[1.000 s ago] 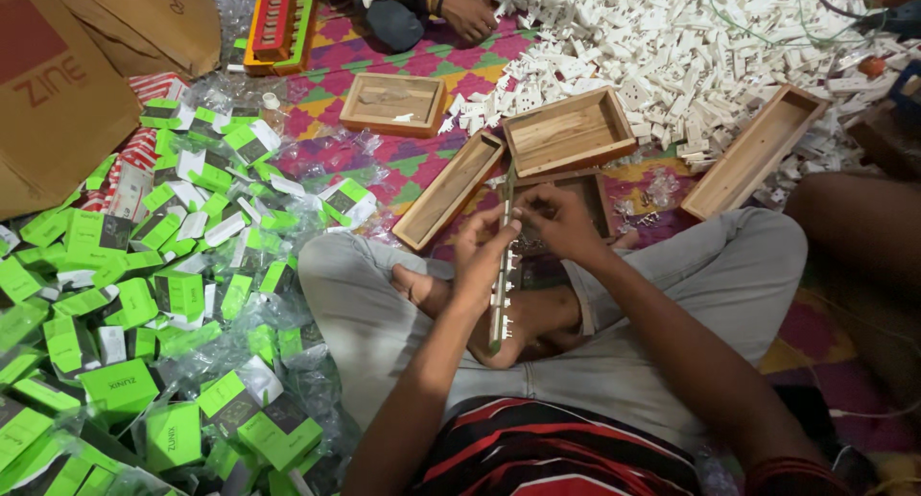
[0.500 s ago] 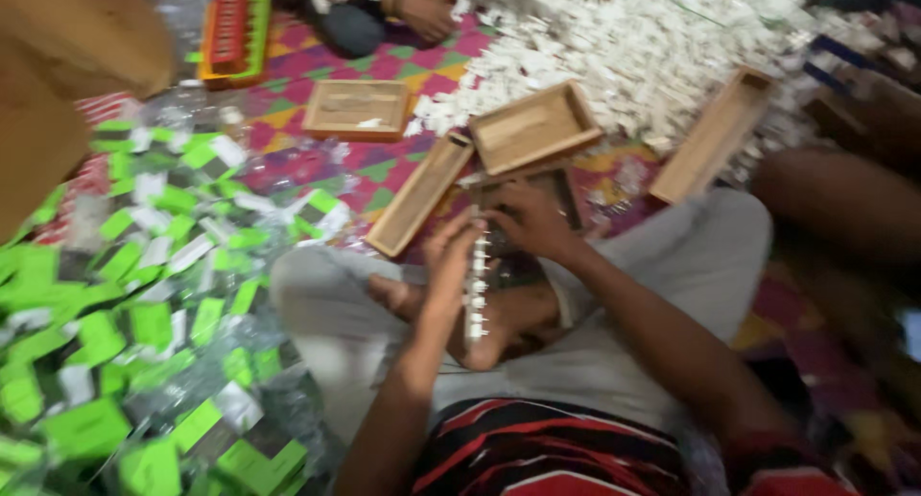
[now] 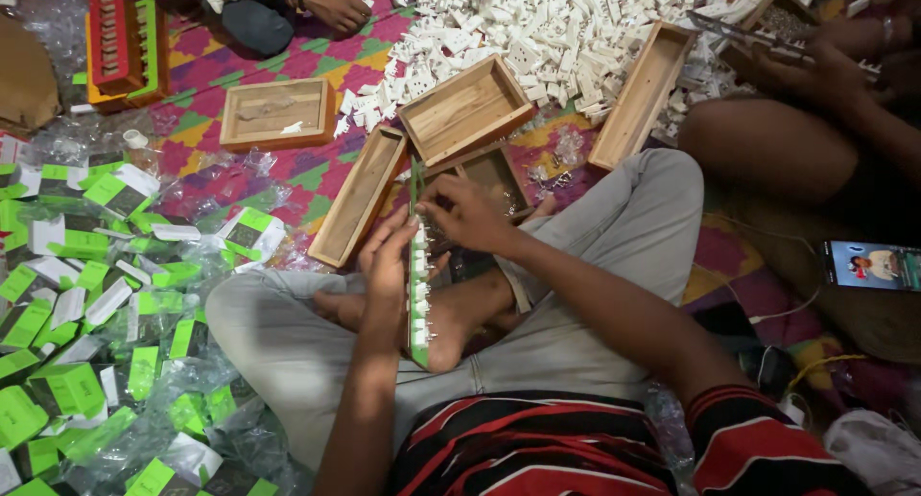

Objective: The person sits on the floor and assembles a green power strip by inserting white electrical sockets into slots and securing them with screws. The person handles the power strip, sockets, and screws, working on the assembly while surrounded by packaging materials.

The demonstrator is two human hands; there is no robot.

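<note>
Over crossed legs, long green strip (image 3: 418,295), white pieces

The long narrow green strip (image 3: 418,266) looks like matt plastic, studded with small white plastic pieces that carry thin metal pins. The shallow rectangular trays of pale unvarnished wood (image 3: 465,107) show visible grain and a dull, slightly rough finish. The heap of small white moulded parts (image 3: 556,26) looks like smooth, hard plastic. The green-and-white small cartons (image 3: 58,386) are matt printed card, lying among crinkled clear plastic wrappers (image 3: 192,381) that glint glossily. The grey trousers (image 3: 633,227) are soft matt cloth. The pink, green and yellow patterned floor mat (image 3: 206,69) looks woven and coarse.
</note>
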